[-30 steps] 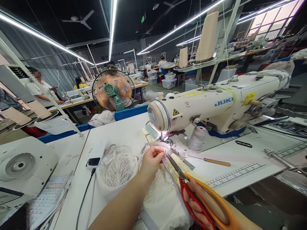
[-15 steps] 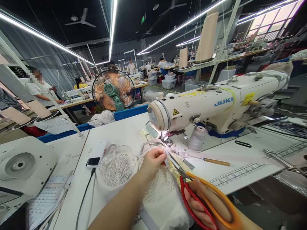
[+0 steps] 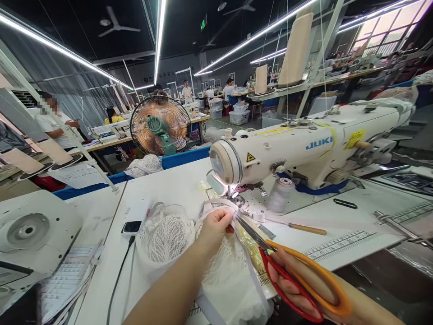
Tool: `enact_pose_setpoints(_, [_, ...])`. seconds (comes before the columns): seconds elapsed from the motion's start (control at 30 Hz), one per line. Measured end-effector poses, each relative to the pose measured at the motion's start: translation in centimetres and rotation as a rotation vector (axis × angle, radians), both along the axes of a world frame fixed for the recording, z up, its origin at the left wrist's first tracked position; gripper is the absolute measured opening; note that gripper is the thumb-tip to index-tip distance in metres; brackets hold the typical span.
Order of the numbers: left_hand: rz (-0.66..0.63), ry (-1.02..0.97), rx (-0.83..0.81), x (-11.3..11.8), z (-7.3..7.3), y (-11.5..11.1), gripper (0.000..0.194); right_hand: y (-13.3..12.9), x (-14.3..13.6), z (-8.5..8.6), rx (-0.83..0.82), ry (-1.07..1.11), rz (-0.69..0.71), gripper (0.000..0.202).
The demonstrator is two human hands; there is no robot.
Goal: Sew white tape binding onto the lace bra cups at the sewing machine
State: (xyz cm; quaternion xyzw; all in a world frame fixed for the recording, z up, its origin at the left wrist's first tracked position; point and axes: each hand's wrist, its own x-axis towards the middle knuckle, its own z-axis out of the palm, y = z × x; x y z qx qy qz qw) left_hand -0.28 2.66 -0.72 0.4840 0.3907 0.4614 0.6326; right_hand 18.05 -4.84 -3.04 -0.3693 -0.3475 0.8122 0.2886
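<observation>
My left hand [image 3: 218, 225] pinches the upper edge of a white lace garment [image 3: 228, 271] just in front of the sewing machine's needle area. In my right hand [image 3: 291, 275] is a pair of scissors [image 3: 262, 241] with one red and one orange handle loop. Their blades point up and left, the tips close to the left fingertips at a pale elastic band [image 3: 255, 216]. Whether the tips touch the band I cannot tell. A lace cup [image 3: 167, 237] of similar white fabric lies left of my left hand. The JUKI sewing machine [image 3: 280, 151] has its lamp lit.
A grey thread cone [image 3: 281, 195] stands beside the machine arm. An awl-like tool with a wooden handle [image 3: 307, 229] lies to the right. A small device [image 3: 131, 227] with a cable sits at left. Behind the table are a large fan [image 3: 160, 124] and several people.
The scissors and my right hand have shifted slightly right, and the blades look closer together. My left hand keeps its pinch on the garment. The camera view has moved a little.
</observation>
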Motion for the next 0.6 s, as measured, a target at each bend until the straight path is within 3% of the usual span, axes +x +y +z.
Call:
enact_pose_setpoints(0.23, [0.002,0.031,0.039,-0.03,-0.64,0.36,0.030,0.20,0.52,-0.43,-0.005,0.014,0.033,0.043])
enact_pose_setpoints(0.5, [0.015,0.119,0.102,-0.32,-0.72,0.47,0.027,0.53,0.85,0.33,-0.113,-0.153,-0.030,0.040])
enact_pose_setpoints(0.6, [0.017,0.128,0.098,-0.40,-0.78,0.49,0.026,0.35,0.34,0.09,-0.072,-0.135,-0.050,0.039])
